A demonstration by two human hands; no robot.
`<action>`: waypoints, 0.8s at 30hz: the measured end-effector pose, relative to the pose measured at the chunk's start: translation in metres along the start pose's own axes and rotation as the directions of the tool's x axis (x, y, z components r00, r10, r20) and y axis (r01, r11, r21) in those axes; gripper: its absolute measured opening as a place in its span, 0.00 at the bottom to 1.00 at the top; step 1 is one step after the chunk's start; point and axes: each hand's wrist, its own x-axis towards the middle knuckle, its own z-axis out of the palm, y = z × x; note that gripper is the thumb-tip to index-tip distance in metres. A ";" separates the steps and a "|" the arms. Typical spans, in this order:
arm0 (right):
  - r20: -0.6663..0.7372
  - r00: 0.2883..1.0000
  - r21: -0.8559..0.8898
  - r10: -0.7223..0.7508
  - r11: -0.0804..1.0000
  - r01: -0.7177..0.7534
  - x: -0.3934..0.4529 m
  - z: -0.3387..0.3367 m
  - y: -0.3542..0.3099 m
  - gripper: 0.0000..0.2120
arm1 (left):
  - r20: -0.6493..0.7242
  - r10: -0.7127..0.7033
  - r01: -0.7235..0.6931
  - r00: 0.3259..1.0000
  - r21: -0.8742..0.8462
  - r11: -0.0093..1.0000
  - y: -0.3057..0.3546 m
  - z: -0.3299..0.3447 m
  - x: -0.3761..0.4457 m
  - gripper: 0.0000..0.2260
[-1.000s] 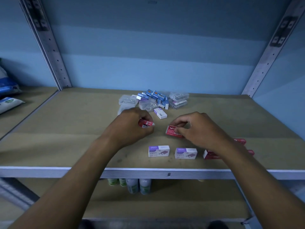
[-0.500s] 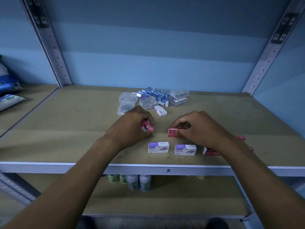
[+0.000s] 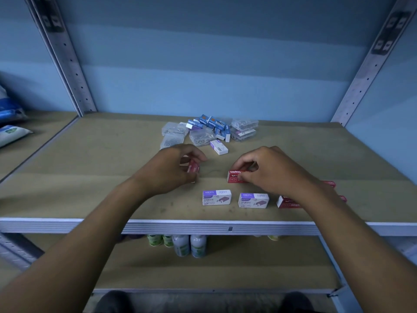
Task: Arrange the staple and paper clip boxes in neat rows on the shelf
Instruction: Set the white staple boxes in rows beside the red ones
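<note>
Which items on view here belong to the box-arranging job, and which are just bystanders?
Part of the job:
- red staples box, pinched by the right hand
- small red box, held in the left hand
- two purple-and-white staples boxes in the front row
- unsorted pile of blue boxes and clear clip packs

Bystanders:
- bottles on the lower shelf
- bags at far left

A pale blue wall stands behind the shelving, banded by soft horizontal shadows under dim, bluish light. Two perforated grey metal uprights lean outward at the left and right. A tan board shelf with a white metal front edge spans between them. Another tan board lies below it, and a neighbouring bay continues to the left.
</note>
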 end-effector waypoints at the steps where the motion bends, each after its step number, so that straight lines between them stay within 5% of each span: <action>1: 0.002 1.000 -0.001 0.001 1.000 -0.001 0.000 0.000 0.000 0.09 | 0.021 0.003 -0.002 1.000 -0.025 1.000 -0.001 -0.001 -0.001 0.15; 11: 0.016 1.000 0.012 0.019 1.000 -0.019 -0.002 -0.003 -0.003 0.09 | 0.084 -0.028 0.035 0.996 -0.083 0.996 0.007 -0.012 -0.009 0.25; 16: 0.026 0.999 0.011 0.027 1.000 -0.027 -0.003 -0.003 -0.003 0.09 | 0.044 -0.009 0.002 0.999 0.153 0.988 0.008 -0.003 -0.007 0.25; 24: 0.033 0.999 0.028 0.020 0.999 -0.021 -0.005 -0.003 -0.001 0.11 | 0.023 0.049 -0.054 0.999 0.382 0.923 0.010 0.008 0.003 0.09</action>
